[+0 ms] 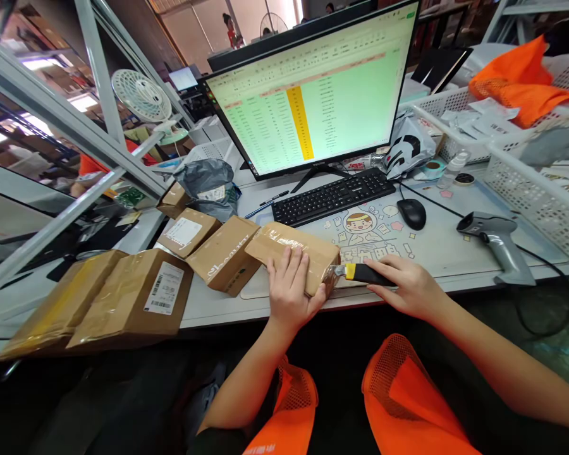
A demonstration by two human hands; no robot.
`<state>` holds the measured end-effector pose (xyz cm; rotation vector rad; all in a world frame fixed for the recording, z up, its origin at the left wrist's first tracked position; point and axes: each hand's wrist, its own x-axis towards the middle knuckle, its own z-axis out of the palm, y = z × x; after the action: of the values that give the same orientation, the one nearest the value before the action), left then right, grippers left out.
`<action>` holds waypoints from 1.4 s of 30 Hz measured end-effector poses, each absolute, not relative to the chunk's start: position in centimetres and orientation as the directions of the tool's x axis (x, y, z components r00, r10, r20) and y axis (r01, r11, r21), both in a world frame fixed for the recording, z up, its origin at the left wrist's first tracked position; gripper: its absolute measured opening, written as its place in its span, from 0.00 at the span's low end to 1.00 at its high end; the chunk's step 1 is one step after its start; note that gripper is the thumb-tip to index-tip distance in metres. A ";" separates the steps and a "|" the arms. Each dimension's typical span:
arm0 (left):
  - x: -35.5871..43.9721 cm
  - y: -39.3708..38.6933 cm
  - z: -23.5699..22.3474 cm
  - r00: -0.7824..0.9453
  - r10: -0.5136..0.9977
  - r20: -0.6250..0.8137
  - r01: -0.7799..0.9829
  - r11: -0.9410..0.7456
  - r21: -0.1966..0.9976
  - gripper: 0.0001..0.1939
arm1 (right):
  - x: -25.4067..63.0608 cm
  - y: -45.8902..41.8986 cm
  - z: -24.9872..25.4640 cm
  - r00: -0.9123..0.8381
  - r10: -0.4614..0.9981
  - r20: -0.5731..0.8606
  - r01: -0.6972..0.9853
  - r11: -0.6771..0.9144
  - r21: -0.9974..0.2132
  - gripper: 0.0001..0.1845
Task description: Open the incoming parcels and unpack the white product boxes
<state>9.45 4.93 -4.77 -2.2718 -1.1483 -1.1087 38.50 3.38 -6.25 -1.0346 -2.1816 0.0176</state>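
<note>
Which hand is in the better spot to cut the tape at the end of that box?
Probably the right hand: it grips the yellow-and-black knife, whose tip is at the near right end of the box. The left hand holds no tool and lies on the box, seemingly steadying it.

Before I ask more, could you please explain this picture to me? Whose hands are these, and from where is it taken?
No robot is here: these are a person's two bare hands, pictured by one camera worn on the head, looking forward and down. The left hand rests on a taped cardboard box. The right hand holds a utility knife, its metal front at the box's end. The desk also bears a computer monitor, keyboard, mouse and barcode scanner; to the left lie more cardboard boxes.
</note>
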 end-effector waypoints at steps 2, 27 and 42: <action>9.3 4.9 -4.8 0.365 0.506 0.782 0.792 -0.610 0.025 0.28 | 38.7 3.6 -6.2 -0.431 0.681 0.592 0.675 0.679 -0.290 0.23; 1.9 2.8 -7.1 -0.152 0.628 0.763 0.716 -0.462 0.523 0.18 | 45.4 3.2 -13.9 -0.033 0.892 0.450 0.763 0.314 -0.565 0.26; 5.8 4.5 -6.2 0.177 0.510 0.842 0.748 -0.625 0.222 0.31 | 36.9 1.8 -5.7 -0.506 0.673 0.540 0.563 0.732 -0.384 0.23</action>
<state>5.80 4.45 -6.19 -2.2113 -1.2128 -1.4276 36.95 1.85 -5.72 -0.9280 -2.2433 0.2061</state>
